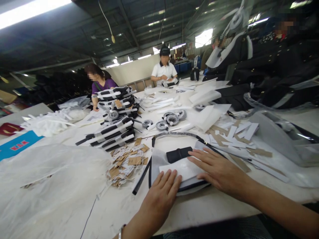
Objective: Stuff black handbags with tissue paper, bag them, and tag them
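A handbag with dark edging (150,177) lies flat in front of me, covered with thin pale sheets. Across it rests a folded white sheet (183,168), and just above that sits a small black folded piece with a band round it (178,154). My left hand (163,192) lies flat on the lower left of the white sheet, fingers stretched out. Over the right side of the bag, my right hand (216,167) is spread, its fingertips by the black piece and the sheet's right end. Neither hand is closed round anything. The bag's dark handle (174,133) arches away at its far end, wrapped in clear film.
Left of the bag lies a heap of brown and white string tags (128,162). Behind it are stacked wrapped black bags (112,132). Coiled straps (171,119) lie beyond the bag, paper strips (239,136) to the right. Two people (164,70) (103,79) work across the table.
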Available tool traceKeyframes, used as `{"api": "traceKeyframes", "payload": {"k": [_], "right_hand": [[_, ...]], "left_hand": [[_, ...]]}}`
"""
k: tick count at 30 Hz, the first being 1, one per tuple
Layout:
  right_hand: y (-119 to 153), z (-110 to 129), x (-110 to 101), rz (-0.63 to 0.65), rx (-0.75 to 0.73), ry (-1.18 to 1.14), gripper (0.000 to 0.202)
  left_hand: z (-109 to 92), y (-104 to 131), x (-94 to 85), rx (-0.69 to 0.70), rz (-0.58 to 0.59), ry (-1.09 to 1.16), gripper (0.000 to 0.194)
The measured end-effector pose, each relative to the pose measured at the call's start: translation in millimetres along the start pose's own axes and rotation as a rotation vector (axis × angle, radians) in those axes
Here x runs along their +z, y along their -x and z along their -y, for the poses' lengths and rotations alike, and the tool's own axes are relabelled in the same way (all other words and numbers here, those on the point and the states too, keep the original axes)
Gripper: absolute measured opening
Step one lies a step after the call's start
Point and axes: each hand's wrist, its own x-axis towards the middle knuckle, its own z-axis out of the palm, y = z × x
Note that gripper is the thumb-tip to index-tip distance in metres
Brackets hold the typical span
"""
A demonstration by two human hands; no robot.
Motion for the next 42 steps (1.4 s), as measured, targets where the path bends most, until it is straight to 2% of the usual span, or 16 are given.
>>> {"api": "traceKeyframes", "payload": {"k": [2,5,11,13,16,19,22,26,29,30,32,36,38,40,42], "right_hand": [[-10.8,-2.9,12.8,0.028,0.042,-0.039,0.045],[-13.2,-4.3,24.4,0.094,0.08,-0.039,0.045],[-4.6,13.4,17.5,0.125,0.125,0.061,0.037],[-2.2,15.8,17.2,0.077,0.132,0.076,0.036],[2.9,14.3,19.2,0.011,0.056,0.1,0.038],[7.7,12.4,19.5,0.084,-0.095,0.047,0.048],[10.8,14.8,18.1,0.111,-0.117,0.006,0.058],[20.3,30.2,17.7,-0.035,-0.11,0.01,0.043],[35.2,52.6,20.5,-0.18,-0.108,-0.135,0.032],[40.0,61.1,22.4,-0.188,-0.069,-0.218,0.029],[46.7,76.5,27.9,-0.135,0.112,-0.417,0.026],[43.0,92.6,35.7,0.128,0.694,-1.023,0.029],[35.3,96.1,33.2,0.191,0.879,-1.401,0.032],[27.1,101.5,29.2,0.13,0.961,-1.705,0.039],[20.1,109.6,29.6,0.003,0.995,-1.906,0.042]], "left_hand": [[-1.3,1.5,1.9,-0.007,0.003,-0.014,0.051],[-2.0,3.6,6.3,-0.027,0.04,-0.035,0.057],[0.5,4.1,15.5,-0.066,0.042,-0.06,0.062],[1.7,2.3,15.0,-0.055,0.034,-0.061,0.057],[4.7,-0.7,11.8,-0.038,0.008,-0.043,0.048],[9.4,-2.2,9.5,0.009,0.023,-0.013,0.045],[12.5,-1.5,10.6,0.039,0.037,0.007,0.047],[10.7,0.9,14.5,0.019,0.016,0.014,0.049],[8.3,2.3,16.5,0.002,0.023,0.029,0.052],[8.0,2.6,17.1,-0.005,0.033,0.038,0.054],[8.5,2.8,17.8,-0.022,0.052,0.061,0.058],[12.1,1.3,17.4,-0.021,0.045,0.104,0.058],[14.1,0.3,16.1,-0.004,0.033,0.104,0.054],[16.4,-0.3,15.0,0.011,0.012,0.086,0.052],[19.7,-0.4,14.9,0.027,-0.023,0.066,0.05]]}}
